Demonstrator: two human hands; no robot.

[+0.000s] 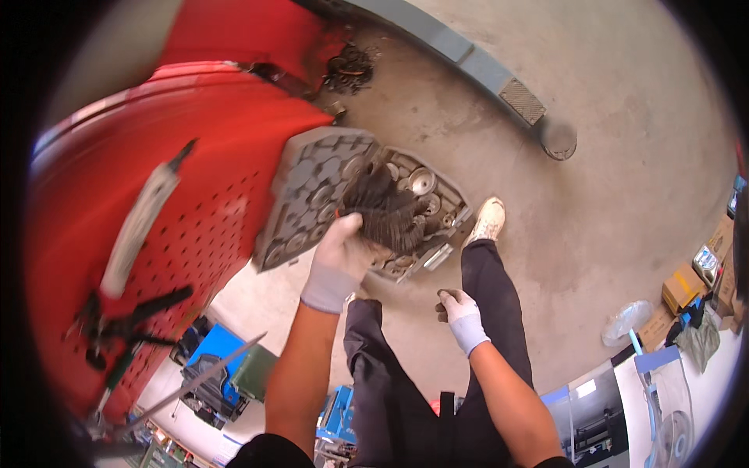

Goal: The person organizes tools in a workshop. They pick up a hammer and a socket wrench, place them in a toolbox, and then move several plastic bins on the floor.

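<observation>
My left hand [343, 248], in a pale glove, is closed on a black brush [390, 222] with thick dark bristles. It holds the brush over an open grey tool case [312, 179] by the red cabinet. Round metal cup-shaped sockets [422, 181] sit in the case's moulded recesses, and the brush hides some of them. Away from the case, beside my right knee, is my right hand [462, 313], also gloved, with dark marks on the fingers. Its fingers are loosely bent and a little apart, and nothing shows in them.
A red perforated panel [195, 226] rises on the left, with a light-handled tool [140, 226] on it. Dark metal parts [351, 69] lie on the floor behind the case. A long grey lift arm [437, 39] crosses the far floor. Cardboard boxes [683, 287] stand at right.
</observation>
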